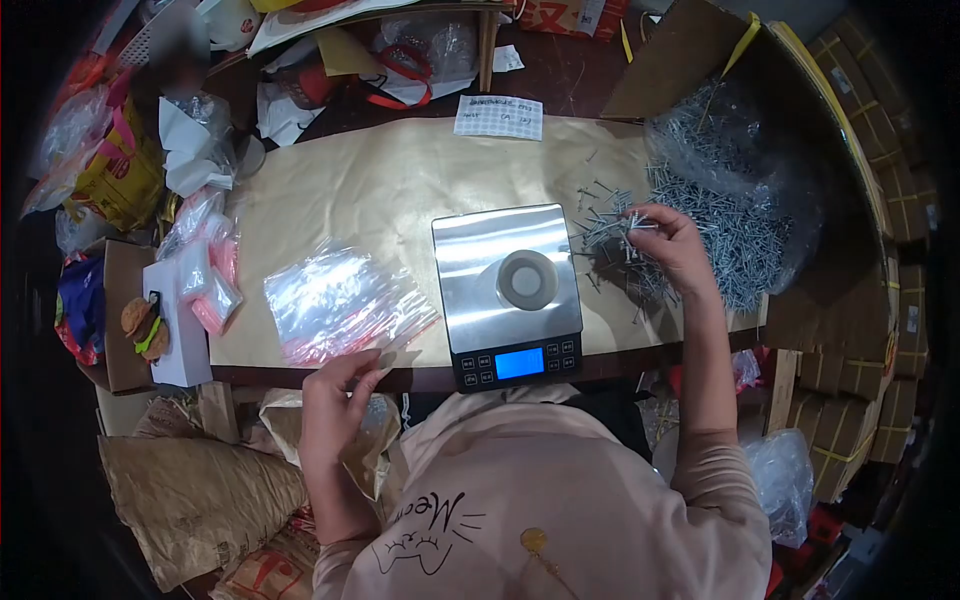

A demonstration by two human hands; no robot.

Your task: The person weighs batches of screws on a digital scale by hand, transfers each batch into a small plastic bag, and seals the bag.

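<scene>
My right hand (672,245) is closed at the left edge of a large heap of silver screws (745,235), with a few screws (637,222) between its fingertips. My left hand (338,395) is at the table's front edge, its thumb and forefinger closed at the corner of a clear zip bag (402,352). Beyond it lies a spread stack of clear zip bags (335,300) with red seal strips. Between my hands stands a digital scale (465,250) with a steel plate and a lit blue display. A small round pale cup (528,280) sits on the plate.
Brown paper (350,165) covers the table. At its back lies a handwritten label sheet (498,118). A cardboard box side (838,300) and plastic film surround the screw heap. Packed small bags (212,290) and an open carton (128,330) stand at left.
</scene>
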